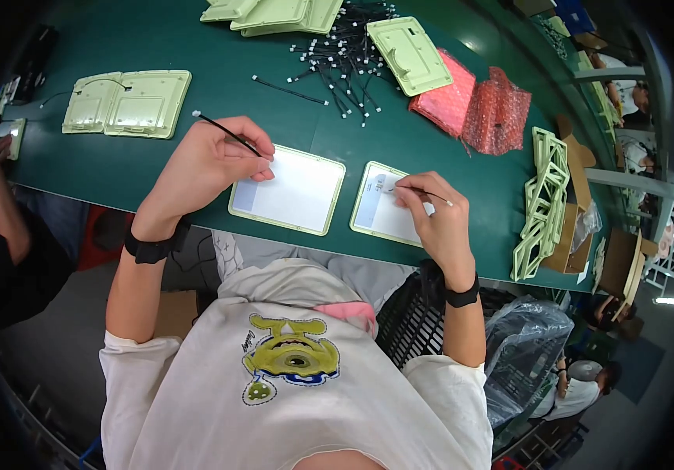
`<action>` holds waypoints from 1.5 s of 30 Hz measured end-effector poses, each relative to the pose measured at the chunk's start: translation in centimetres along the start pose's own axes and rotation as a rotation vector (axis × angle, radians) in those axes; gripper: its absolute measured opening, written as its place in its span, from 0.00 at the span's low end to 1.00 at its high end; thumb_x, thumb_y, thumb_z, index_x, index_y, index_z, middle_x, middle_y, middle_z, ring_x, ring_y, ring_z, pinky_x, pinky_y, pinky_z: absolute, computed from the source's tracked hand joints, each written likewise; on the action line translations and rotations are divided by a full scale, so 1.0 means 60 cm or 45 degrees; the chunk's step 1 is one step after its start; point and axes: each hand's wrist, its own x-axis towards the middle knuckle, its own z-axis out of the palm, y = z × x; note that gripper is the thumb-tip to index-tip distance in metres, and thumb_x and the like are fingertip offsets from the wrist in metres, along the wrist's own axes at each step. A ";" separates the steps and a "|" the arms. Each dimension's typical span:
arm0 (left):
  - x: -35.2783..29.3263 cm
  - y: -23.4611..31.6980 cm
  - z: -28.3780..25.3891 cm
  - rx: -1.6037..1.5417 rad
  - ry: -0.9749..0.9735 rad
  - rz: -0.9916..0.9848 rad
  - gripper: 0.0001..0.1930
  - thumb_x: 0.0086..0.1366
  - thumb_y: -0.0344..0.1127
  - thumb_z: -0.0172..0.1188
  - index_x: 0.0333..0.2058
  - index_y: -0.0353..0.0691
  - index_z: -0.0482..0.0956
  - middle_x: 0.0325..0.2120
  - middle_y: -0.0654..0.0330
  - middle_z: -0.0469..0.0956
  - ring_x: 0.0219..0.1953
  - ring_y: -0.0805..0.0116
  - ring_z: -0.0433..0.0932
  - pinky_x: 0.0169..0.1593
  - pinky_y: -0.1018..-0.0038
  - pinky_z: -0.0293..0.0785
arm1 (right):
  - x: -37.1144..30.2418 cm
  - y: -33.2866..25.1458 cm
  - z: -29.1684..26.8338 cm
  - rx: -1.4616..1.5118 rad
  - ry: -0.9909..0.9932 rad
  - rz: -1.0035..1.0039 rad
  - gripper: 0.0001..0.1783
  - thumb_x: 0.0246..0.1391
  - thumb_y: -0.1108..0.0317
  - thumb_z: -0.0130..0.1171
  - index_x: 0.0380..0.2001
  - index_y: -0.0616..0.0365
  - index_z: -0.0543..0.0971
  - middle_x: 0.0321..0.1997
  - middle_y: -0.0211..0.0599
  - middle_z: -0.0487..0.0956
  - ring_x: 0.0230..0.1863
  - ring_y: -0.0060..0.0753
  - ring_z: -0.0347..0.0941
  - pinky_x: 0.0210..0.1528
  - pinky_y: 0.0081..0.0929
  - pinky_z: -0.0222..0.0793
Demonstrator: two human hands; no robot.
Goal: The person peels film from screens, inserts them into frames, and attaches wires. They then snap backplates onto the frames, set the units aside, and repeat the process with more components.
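Observation:
Side by side on the green table lie two light-green framed panels with white faces, the left panel (298,188) and the right panel (372,210). My left hand (208,160) is over the left panel's upper left corner, fingers pinched on a short black cable (227,131) whose white connector points up and left. Above the right panel, my right hand (443,227) pinches another thin dark cable (431,194) with a white end. Its fingertips are close to the panel's face; I cannot tell whether they touch it.
A heap of black cables (349,55) lies at the back, near stacked green shells (282,16) and a single shell (409,56) on red bubble wrap (497,113). Two joined shells (149,102) sit left. Green frames (540,204) and a cardboard box (576,227) stand right. A co-worker's arm (4,196) shows far left.

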 end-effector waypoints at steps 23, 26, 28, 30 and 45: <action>-0.012 -0.027 -0.009 0.447 0.143 0.144 0.06 0.66 0.22 0.68 0.41 0.29 0.82 0.35 0.58 0.86 0.38 0.74 0.87 0.46 0.79 0.84 | 0.006 -0.011 0.029 -0.220 0.032 -0.128 0.06 0.59 0.82 0.68 0.39 0.65 0.84 0.35 0.43 0.84 0.32 0.40 0.83 0.37 0.32 0.78; -0.009 -0.027 -0.010 0.498 0.123 0.209 0.06 0.66 0.22 0.66 0.41 0.28 0.82 0.35 0.57 0.86 0.37 0.73 0.86 0.45 0.78 0.83 | 0.005 -0.013 0.025 -0.292 0.011 -0.133 0.06 0.59 0.81 0.68 0.39 0.66 0.84 0.36 0.43 0.84 0.31 0.40 0.83 0.36 0.32 0.79; -0.010 -0.029 -0.010 0.517 0.117 0.219 0.06 0.66 0.21 0.66 0.41 0.28 0.82 0.35 0.57 0.86 0.37 0.73 0.86 0.44 0.77 0.83 | 0.006 -0.015 0.024 -0.287 0.000 -0.137 0.06 0.59 0.81 0.68 0.39 0.66 0.84 0.36 0.43 0.84 0.31 0.40 0.83 0.36 0.32 0.79; -0.008 -0.029 -0.009 0.562 0.099 0.245 0.06 0.66 0.21 0.65 0.41 0.28 0.82 0.34 0.56 0.86 0.36 0.73 0.85 0.44 0.77 0.82 | 0.009 -0.015 0.020 -0.277 -0.012 -0.144 0.06 0.58 0.81 0.69 0.39 0.66 0.84 0.35 0.44 0.84 0.31 0.40 0.83 0.36 0.32 0.79; -0.011 -0.027 -0.009 0.630 0.157 0.294 0.07 0.66 0.21 0.65 0.42 0.28 0.82 0.34 0.54 0.85 0.34 0.70 0.84 0.43 0.75 0.82 | 0.015 -0.039 0.018 -0.556 -0.156 -0.190 0.09 0.60 0.84 0.62 0.42 0.64 0.79 0.37 0.47 0.80 0.33 0.55 0.80 0.36 0.45 0.76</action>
